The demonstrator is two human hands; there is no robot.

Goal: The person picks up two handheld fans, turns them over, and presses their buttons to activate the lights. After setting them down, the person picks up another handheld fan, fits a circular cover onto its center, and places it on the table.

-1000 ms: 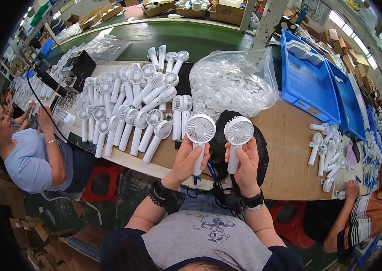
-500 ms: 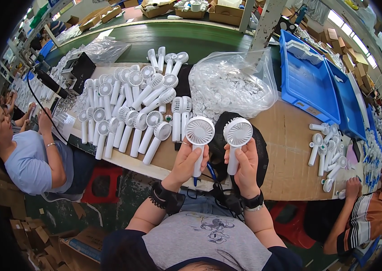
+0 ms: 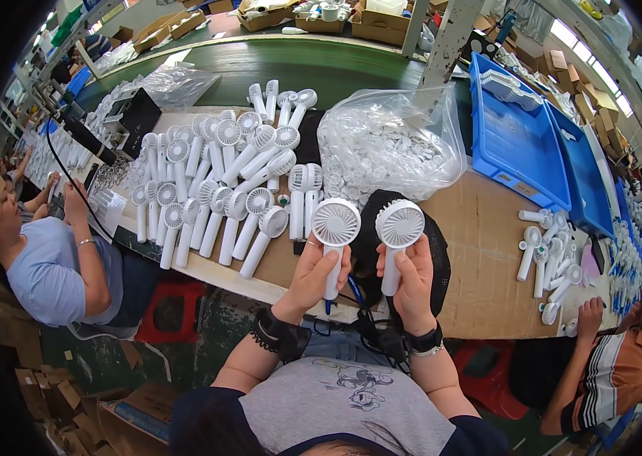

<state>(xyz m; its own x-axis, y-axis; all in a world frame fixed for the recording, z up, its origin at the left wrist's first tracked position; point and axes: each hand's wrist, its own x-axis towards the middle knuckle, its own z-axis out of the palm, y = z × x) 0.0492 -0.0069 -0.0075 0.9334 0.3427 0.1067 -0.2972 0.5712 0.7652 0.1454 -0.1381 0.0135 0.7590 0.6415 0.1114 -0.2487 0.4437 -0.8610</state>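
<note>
Left of the bag [image 3: 393, 148], white fans [image 3: 227, 131] lie crowded in rows, handles mostly pointing my way, and the table [image 3: 218, 274] shows a pale near edge below them, slanting toward me. That side of the bag leaves little room; only narrow gaps show between the fans.

On the near side of the bag, toward its left, my left hand [image 3: 312, 277] grips the handle of the left fan [image 3: 336, 222]. Its round white face looks up at me, curved ribs swirling around a small hub, the handle plain, smooth and nearly upright.

Also on the bag's near side, farther right, my right hand [image 3: 415, 283] is wrapped around the handle of the right fan [image 3: 400, 224]. It is white and swirl-ribbed too, turned a little, so notches show along its rim. The two fans stand just apart. Black mesh [image 3: 439, 258] bunches behind this hand, reaching up near the bag.

Right of the bag, brown cardboard [image 3: 480, 266] spreads broadly to the near edge, with room to move there; a blue tray [image 3: 518, 173] bounds its far side and a fan heap [image 3: 531, 237] its right.
</note>
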